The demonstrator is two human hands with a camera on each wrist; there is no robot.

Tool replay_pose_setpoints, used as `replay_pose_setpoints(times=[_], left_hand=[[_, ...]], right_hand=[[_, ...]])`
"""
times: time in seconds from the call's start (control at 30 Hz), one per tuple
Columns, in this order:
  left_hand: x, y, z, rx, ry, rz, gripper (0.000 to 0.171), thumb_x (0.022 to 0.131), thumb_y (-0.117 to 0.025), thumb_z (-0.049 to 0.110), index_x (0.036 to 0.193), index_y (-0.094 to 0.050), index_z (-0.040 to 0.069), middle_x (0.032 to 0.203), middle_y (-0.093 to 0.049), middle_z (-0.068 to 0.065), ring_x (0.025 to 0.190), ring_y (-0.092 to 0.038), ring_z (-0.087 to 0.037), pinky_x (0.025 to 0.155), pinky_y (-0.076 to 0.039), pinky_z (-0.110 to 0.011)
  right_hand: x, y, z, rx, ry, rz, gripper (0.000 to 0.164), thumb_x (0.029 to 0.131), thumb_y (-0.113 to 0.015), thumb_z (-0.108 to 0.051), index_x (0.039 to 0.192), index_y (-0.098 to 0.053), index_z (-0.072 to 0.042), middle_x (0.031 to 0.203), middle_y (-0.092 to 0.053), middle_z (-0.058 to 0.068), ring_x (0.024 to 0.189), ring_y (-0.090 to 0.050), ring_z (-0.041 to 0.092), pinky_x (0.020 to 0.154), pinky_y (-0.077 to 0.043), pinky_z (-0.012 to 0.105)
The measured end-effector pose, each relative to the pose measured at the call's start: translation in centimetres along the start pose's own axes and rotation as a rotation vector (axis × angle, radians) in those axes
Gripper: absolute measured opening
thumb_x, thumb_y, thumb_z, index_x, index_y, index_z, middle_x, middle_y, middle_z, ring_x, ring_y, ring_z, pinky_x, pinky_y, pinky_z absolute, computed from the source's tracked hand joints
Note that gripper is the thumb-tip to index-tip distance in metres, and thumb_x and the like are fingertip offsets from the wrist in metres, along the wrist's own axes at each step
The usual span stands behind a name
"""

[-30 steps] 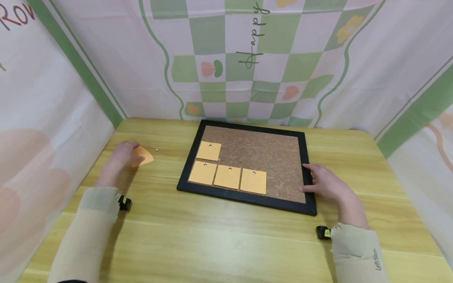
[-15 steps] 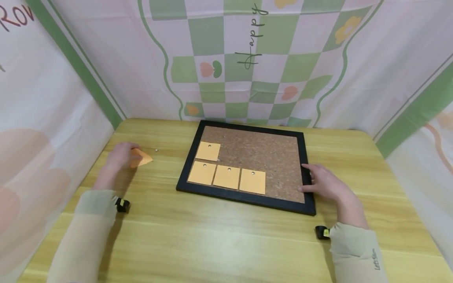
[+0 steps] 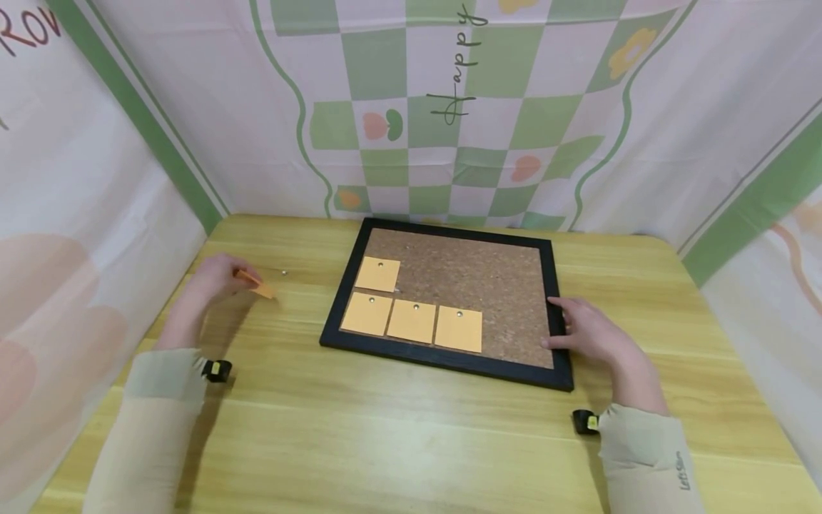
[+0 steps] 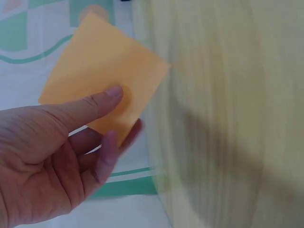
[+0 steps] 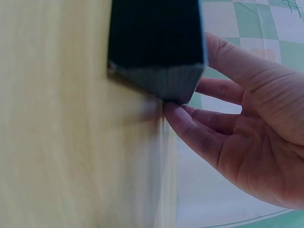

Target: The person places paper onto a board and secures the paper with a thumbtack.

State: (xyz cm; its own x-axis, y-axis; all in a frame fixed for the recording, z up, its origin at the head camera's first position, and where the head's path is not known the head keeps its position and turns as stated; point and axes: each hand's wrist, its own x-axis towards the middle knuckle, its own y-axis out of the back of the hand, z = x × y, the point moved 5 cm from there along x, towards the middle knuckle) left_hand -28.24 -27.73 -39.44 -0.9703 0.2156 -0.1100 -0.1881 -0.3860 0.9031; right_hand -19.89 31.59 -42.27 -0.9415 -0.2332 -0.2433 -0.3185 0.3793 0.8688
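In the head view, my left hand (image 3: pixel 221 275) pinches a loose orange sticky note (image 4: pixel 104 57) at the left of the table. The left wrist view shows the thumb flat across the square note and the fingers behind it. A black-framed cork board (image 3: pixel 475 275) lies to the right of the middle. My right hand (image 3: pixel 591 332) grips its right edge, thumb on the face of the black frame (image 5: pixel 156 38) and fingertips at its outer side. Yellow-orange notes (image 3: pixel 411 321) are pinned along the board's lower left, three in the bottom row and one above.
On the wooden table (image 3: pixel 385 435), a small silver push pin (image 3: pixel 285 272) lies just right of the left hand. Another small pin (image 3: pixel 409 247) shows near the board's top left. A printed cloth (image 3: pixel 430 86) hangs behind the table, with more cloth at both sides.
My left hand has tilted the orange note up off the table, so it shows nearly edge-on in the head view. The right hand and the board stay in place.
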Motion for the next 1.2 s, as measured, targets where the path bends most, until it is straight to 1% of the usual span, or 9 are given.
replay_pose_setpoints(times=[0.07,0.13,0.27,0.37,0.63,0.83,1.03,1.13,1.2], left_hand=[[-0.1,0.0,0.2,-0.026,0.022,-0.035,0.022,0.093,-0.069,0.014,0.107,-0.071,-0.002,0.084,-0.071,-0.018,0.067,-0.061,-0.02,0.059,-0.046,-0.028],[-0.2,0.0,0.3,-0.031,0.029,-0.051,0.025,0.095,-0.067,0.017,0.109,-0.067,-0.004,0.085,-0.069,-0.016,0.069,-0.062,-0.018,0.06,-0.047,-0.029],[-0.3,-0.1,0.6,-0.062,0.042,-0.069,0.04,0.098,-0.063,0.02,0.127,-0.057,-0.006,0.101,-0.068,-0.025,0.082,-0.072,-0.029,0.074,-0.055,-0.042],[-0.1,-0.3,1.0,-0.093,0.037,-0.063,0.048,0.098,-0.063,0.021,0.136,-0.052,-0.006,0.112,-0.066,-0.027,0.091,-0.073,-0.032,0.081,-0.056,-0.045],[1.0,-0.6,2.7,-0.152,0.022,-0.009,0.051,0.096,-0.068,0.023,0.136,-0.051,-0.003,0.116,-0.066,-0.026,0.093,-0.07,-0.029,0.073,-0.055,-0.032],[1.6,-1.3,3.7,-0.268,0.013,0.02,0.045,0.095,-0.069,0.023,0.129,-0.054,-0.002,0.123,-0.066,-0.026,0.109,-0.067,-0.035,0.085,-0.058,-0.036],[2.2,-2.2,4.9,-0.302,-0.048,0.075,0.033,0.095,-0.069,0.026,0.116,-0.065,0.001,0.117,-0.071,-0.021,0.108,-0.068,-0.033,0.083,-0.055,-0.029],[2.6,-2.6,5.5,-0.317,-0.081,0.073,0.03,0.095,-0.07,0.023,0.116,-0.067,0.002,0.115,-0.072,-0.02,0.106,-0.069,-0.032,0.083,-0.056,-0.027],[2.8,-2.9,6.0,-0.327,-0.1,0.062,0.03,0.094,-0.07,0.02,0.117,-0.067,0.001,0.116,-0.071,-0.02,0.106,-0.068,-0.031,0.086,-0.057,-0.03]], right_hand=[[0.0,0.0,0.0,-0.002,0.003,0.001,0.097,0.082,-0.082,-0.039,0.148,-0.033,0.013,0.114,-0.056,0.032,0.095,-0.053,0.035,0.085,-0.048,0.053],[0.0,0.1,-0.1,-0.004,0.007,0.004,0.097,0.081,-0.082,-0.039,0.147,-0.033,0.013,0.113,-0.056,0.031,0.094,-0.053,0.034,0.084,-0.048,0.052],[-0.1,0.1,-0.1,0.001,0.003,0.001,0.097,0.083,-0.081,-0.038,0.148,-0.032,0.013,0.12,-0.054,0.035,0.1,-0.055,0.038,0.088,-0.048,0.056],[-0.1,0.1,-0.1,0.007,-0.004,-0.005,0.096,0.084,-0.08,-0.039,0.149,-0.031,0.012,0.127,-0.051,0.038,0.107,-0.055,0.043,0.093,-0.047,0.06],[-0.1,0.0,-0.2,0.017,-0.007,-0.01,0.095,0.085,-0.079,-0.038,0.15,-0.03,0.012,0.131,-0.049,0.039,0.111,-0.055,0.045,0.095,-0.047,0.061],[-0.1,0.0,-0.3,0.017,0.007,-0.006,0.094,0.085,-0.079,-0.036,0.15,-0.03,0.012,0.133,-0.048,0.041,0.115,-0.055,0.049,0.096,-0.047,0.061],[-0.1,0.0,-0.2,0.013,0.008,-0.003,0.095,0.084,-0.079,-0.037,0.15,-0.031,0.012,0.133,-0.048,0.041,0.113,-0.055,0.048,0.095,-0.047,0.061],[-0.1,0.0,-0.1,0.013,0.006,-0.003,0.095,0.084,-0.079,-0.037,0.15,-0.031,0.011,0.132,-0.048,0.04,0.113,-0.055,0.047,0.095,-0.047,0.061],[-0.2,0.0,-0.1,0.011,0.005,-0.002,0.095,0.084,-0.079,-0.037,0.15,-0.031,0.011,0.131,-0.049,0.039,0.111,-0.055,0.046,0.095,-0.047,0.06]])
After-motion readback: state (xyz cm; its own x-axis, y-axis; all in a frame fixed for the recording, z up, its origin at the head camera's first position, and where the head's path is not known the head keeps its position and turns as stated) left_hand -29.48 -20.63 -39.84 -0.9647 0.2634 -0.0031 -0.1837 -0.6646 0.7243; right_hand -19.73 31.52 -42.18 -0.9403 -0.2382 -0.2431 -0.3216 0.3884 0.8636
